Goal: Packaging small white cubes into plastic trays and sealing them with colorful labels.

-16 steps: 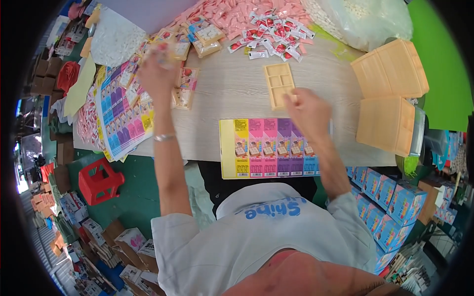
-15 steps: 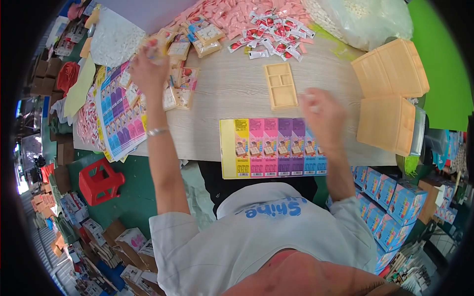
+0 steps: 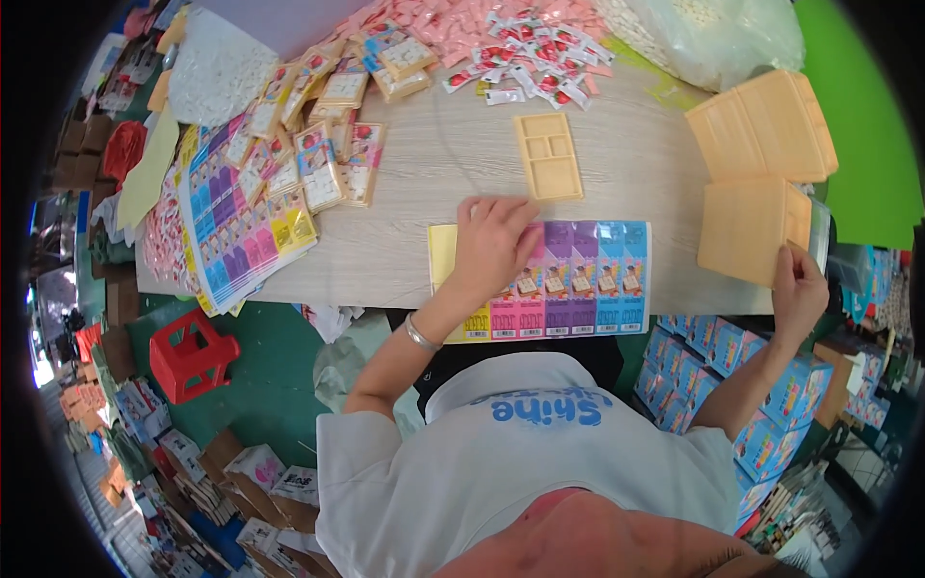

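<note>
My left hand (image 3: 493, 243) hangs over the colourful printed label sheet (image 3: 583, 279), its fingers loosely bent, thumb apart, nothing visible in them. Just beyond it lies a single pale yellow compartment tray (image 3: 549, 159), with nothing in its sections. At the right, my right hand (image 3: 800, 287) pinches the near edge of a stack of the same kind of tray (image 3: 742, 231). Its fingertips are partly hidden against the stack. Filled packs (image 3: 320, 166) with printed cards are heaped at the left.
Strawberry-printed sachets (image 3: 549, 58) and a pile of pink sachets (image 3: 424, 21) lie at the back. Clear bags of white pieces (image 3: 708, 43) stand back right and back left. More label sheets (image 3: 226, 217) lie left. A red stool (image 3: 193, 354) and blue boxes (image 3: 780, 385) are below the table.
My left hand has come from the heap of packs to the label sheet, leaving a pack there. My right hand has moved right from beside the single tray to the tray stack.
</note>
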A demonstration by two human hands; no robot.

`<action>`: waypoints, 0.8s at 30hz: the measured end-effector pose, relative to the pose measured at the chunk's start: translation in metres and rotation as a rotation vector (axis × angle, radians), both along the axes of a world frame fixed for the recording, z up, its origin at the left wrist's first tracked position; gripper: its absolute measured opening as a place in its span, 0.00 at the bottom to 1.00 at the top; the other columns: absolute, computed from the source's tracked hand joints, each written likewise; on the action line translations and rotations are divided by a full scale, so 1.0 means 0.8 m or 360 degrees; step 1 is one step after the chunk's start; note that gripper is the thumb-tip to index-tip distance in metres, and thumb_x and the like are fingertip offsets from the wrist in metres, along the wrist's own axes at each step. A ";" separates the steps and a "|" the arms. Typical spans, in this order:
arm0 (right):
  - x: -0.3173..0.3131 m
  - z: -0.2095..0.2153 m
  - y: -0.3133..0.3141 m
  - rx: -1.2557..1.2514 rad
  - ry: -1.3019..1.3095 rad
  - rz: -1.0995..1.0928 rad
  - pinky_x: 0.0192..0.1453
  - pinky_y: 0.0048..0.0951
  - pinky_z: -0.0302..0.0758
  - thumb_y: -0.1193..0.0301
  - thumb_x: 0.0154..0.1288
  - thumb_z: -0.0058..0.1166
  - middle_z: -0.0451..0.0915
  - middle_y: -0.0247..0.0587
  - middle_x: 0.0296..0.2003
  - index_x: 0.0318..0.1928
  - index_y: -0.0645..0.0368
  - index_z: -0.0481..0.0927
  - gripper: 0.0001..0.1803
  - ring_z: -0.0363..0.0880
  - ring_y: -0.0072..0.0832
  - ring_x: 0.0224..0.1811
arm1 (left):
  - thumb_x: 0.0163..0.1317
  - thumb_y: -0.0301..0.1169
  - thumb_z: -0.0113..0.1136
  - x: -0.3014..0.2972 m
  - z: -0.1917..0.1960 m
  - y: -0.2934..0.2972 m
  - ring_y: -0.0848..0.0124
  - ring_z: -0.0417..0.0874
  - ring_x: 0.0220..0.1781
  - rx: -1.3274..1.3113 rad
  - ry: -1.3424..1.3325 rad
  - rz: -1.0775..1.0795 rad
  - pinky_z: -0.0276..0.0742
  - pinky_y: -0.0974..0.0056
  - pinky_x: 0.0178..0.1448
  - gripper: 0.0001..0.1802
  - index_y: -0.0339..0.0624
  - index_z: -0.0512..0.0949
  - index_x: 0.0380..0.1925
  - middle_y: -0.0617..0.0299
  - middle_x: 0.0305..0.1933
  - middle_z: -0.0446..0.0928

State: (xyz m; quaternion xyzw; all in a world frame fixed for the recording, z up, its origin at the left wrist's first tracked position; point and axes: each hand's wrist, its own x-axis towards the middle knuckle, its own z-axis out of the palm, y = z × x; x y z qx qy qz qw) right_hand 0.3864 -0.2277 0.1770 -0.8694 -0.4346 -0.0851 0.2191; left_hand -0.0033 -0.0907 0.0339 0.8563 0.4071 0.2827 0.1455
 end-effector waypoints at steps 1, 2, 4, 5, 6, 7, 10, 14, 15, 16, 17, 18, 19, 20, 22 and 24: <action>0.000 -0.002 0.004 -0.0008 -0.0009 -0.0013 0.34 0.28 0.75 0.62 0.66 0.65 0.82 0.39 0.23 0.38 0.60 0.87 0.13 0.77 0.23 0.24 | 0.56 0.34 0.72 0.002 -0.010 -0.012 0.61 0.81 0.53 0.0032 -0.0039 0.0009 0.68 0.50 0.62 0.16 0.47 0.85 0.46 0.60 0.49 0.83; -0.001 -0.002 0.004 0.0033 -0.0141 -0.0017 0.34 0.29 0.75 0.63 0.66 0.65 0.81 0.39 0.22 0.38 0.60 0.87 0.12 0.77 0.23 0.24 | 0.57 0.32 0.72 0.004 -0.018 -0.015 0.61 0.79 0.54 0.0026 -0.0071 0.0007 0.68 0.51 0.61 0.14 0.46 0.85 0.44 0.61 0.49 0.82; -0.011 -0.001 0.008 0.0138 -0.0586 -0.0009 0.32 0.28 0.76 0.64 0.66 0.64 0.80 0.38 0.22 0.34 0.58 0.87 0.10 0.77 0.22 0.23 | 0.57 0.31 0.72 0.012 -0.031 -0.005 0.60 0.79 0.55 0.0035 -0.0136 -0.0020 0.68 0.50 0.62 0.14 0.46 0.85 0.44 0.60 0.50 0.82; -0.018 0.001 0.010 0.0130 -0.0595 -0.0014 0.32 0.28 0.76 0.64 0.66 0.64 0.80 0.38 0.22 0.34 0.58 0.87 0.10 0.77 0.22 0.23 | 0.57 0.31 0.71 0.015 -0.033 0.003 0.59 0.79 0.56 0.0047 -0.0175 -0.0004 0.68 0.48 0.62 0.14 0.46 0.85 0.45 0.59 0.51 0.82; -0.024 0.005 0.012 0.0191 -0.0774 -0.0041 0.31 0.27 0.76 0.65 0.65 0.65 0.80 0.37 0.22 0.32 0.57 0.87 0.09 0.77 0.22 0.23 | 0.57 0.31 0.71 0.025 -0.034 0.014 0.59 0.79 0.56 0.0040 -0.0185 -0.0011 0.68 0.48 0.62 0.14 0.46 0.85 0.45 0.59 0.51 0.82; -0.033 0.009 0.014 0.0255 -0.0956 -0.0064 0.30 0.26 0.76 0.67 0.63 0.66 0.81 0.36 0.22 0.30 0.56 0.86 0.07 0.78 0.22 0.22 | 0.59 0.33 0.69 0.041 -0.033 0.031 0.57 0.77 0.59 0.0079 -0.0197 -0.0008 0.66 0.46 0.66 0.17 0.46 0.83 0.49 0.57 0.56 0.80; -0.083 0.014 0.032 0.0601 -0.0865 -0.0062 0.29 0.24 0.76 0.73 0.60 0.68 0.81 0.33 0.22 0.29 0.54 0.86 0.04 0.80 0.23 0.22 | 0.62 0.38 0.66 0.086 -0.033 0.067 0.52 0.72 0.68 0.0150 -0.0100 0.0028 0.63 0.43 0.72 0.24 0.46 0.78 0.58 0.52 0.66 0.74; -0.207 -0.051 0.100 0.0398 -0.0209 0.0869 0.32 0.33 0.79 0.76 0.54 0.68 0.81 0.34 0.23 0.29 0.52 0.86 0.04 0.82 0.32 0.27 | 0.65 0.45 0.61 0.087 -0.063 0.088 0.47 0.60 0.79 0.0083 0.0200 0.0156 0.55 0.39 0.79 0.35 0.46 0.69 0.71 0.48 0.78 0.61; -0.222 -0.092 0.125 0.0352 0.0091 0.0933 0.34 0.37 0.80 0.72 0.55 0.67 0.82 0.36 0.24 0.28 0.52 0.85 0.03 0.83 0.36 0.28 | 0.65 0.45 0.61 0.080 -0.064 0.091 0.47 0.60 0.79 0.0081 0.0189 0.0139 0.55 0.39 0.79 0.35 0.46 0.69 0.71 0.48 0.78 0.61; -0.228 -0.133 0.151 0.0263 0.0027 0.0944 0.33 0.39 0.79 0.69 0.58 0.65 0.83 0.39 0.25 0.26 0.53 0.84 0.05 0.84 0.39 0.29 | 0.67 0.44 0.59 0.066 -0.062 0.093 0.48 0.57 0.81 0.0039 0.0290 0.0121 0.53 0.38 0.79 0.35 0.47 0.67 0.72 0.48 0.79 0.59; -0.234 -0.169 0.171 0.0209 0.0052 0.0864 0.32 0.41 0.79 0.68 0.57 0.64 0.83 0.39 0.25 0.25 0.54 0.83 0.06 0.84 0.40 0.28 | 0.68 0.43 0.57 0.051 -0.061 0.096 0.48 0.53 0.83 0.0001 0.0395 0.0108 0.52 0.38 0.80 0.35 0.48 0.65 0.74 0.49 0.81 0.57; -0.243 -0.191 0.184 0.0153 0.0081 0.0791 0.31 0.42 0.80 0.67 0.57 0.63 0.82 0.40 0.24 0.24 0.55 0.82 0.08 0.84 0.41 0.28 | 0.68 0.43 0.57 0.035 -0.060 0.098 0.48 0.53 0.83 -0.0001 0.0391 0.0095 0.52 0.38 0.80 0.35 0.48 0.65 0.74 0.49 0.81 0.57; -0.257 -0.198 0.193 0.0153 0.0088 0.0790 0.31 0.42 0.80 0.67 0.57 0.63 0.82 0.40 0.24 0.24 0.55 0.82 0.08 0.84 0.41 0.28 | 0.68 0.42 0.57 0.013 -0.059 0.099 0.48 0.53 0.83 -0.0021 0.0394 0.0065 0.51 0.37 0.80 0.35 0.48 0.65 0.74 0.49 0.81 0.57; -0.272 -0.202 0.199 -0.0008 0.0188 0.0766 0.33 0.43 0.80 0.66 0.59 0.63 0.83 0.42 0.26 0.25 0.54 0.83 0.09 0.85 0.42 0.29 | 0.67 0.42 0.57 -0.004 -0.057 0.100 0.48 0.53 0.83 -0.0042 0.0398 0.0034 0.50 0.36 0.80 0.36 0.48 0.65 0.74 0.50 0.80 0.58; -0.287 -0.199 0.201 -0.0170 0.0291 0.0737 0.35 0.44 0.80 0.64 0.61 0.63 0.84 0.43 0.27 0.26 0.54 0.83 0.10 0.85 0.43 0.30 | 0.67 0.43 0.57 -0.025 -0.056 0.103 0.48 0.53 0.83 -0.0054 0.0375 0.0015 0.50 0.36 0.80 0.35 0.50 0.65 0.74 0.51 0.81 0.57; -0.291 -0.176 0.195 -0.0233 0.0374 0.0927 0.36 0.45 0.80 0.64 0.63 0.63 0.85 0.44 0.30 0.28 0.55 0.84 0.10 0.86 0.44 0.32 | 0.68 0.44 0.56 -0.017 -0.050 0.106 0.49 0.54 0.83 -0.0056 0.0335 -0.0014 0.49 0.35 0.80 0.35 0.52 0.65 0.75 0.51 0.81 0.57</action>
